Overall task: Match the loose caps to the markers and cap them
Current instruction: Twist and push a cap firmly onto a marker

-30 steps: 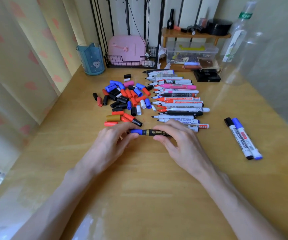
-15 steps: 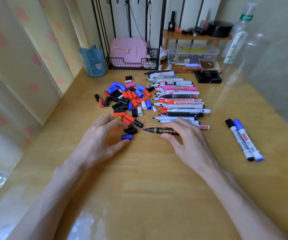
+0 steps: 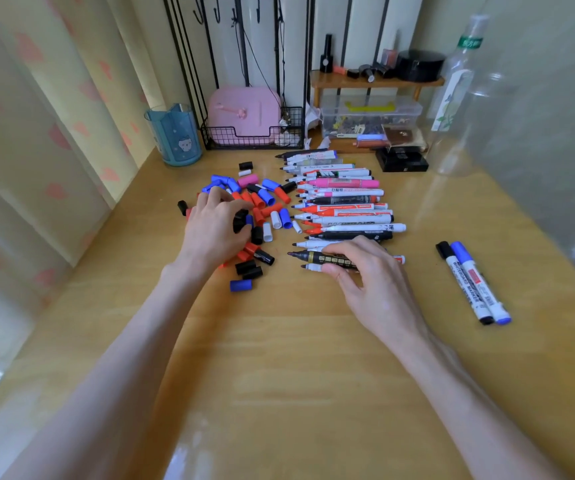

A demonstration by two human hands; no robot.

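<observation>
Right hand (image 3: 376,282) is pinching the uncapped black marker with the gold printed band (image 3: 334,260) between thumb and fingertips, keeping it low at the near end of the marker row. The left hand (image 3: 215,233) is curling thumb and fingers round a short black plastic cap (image 3: 240,220) in the heap of loose red, blue, black and white caps (image 3: 265,202). Progress-wise I'd say this is barely getting going: only two white whiteboard markers (image 3: 471,282), one black-capped and one blue-capped, are lying finished off to the right, and the long row of bare-tipped markers (image 3: 344,209) is waiting. Everything's sitting on a glossy yellow wooden desk (image 3: 279,375). A translucent blue cup (image 3: 175,136), a pink case in a black wire basket (image 3: 244,114), a small wooden shelf (image 3: 376,81) and a clear plastic bottle (image 3: 459,91) are crowding the back, and a heart-print curtain (image 3: 19,116) is hanging on the left.
</observation>
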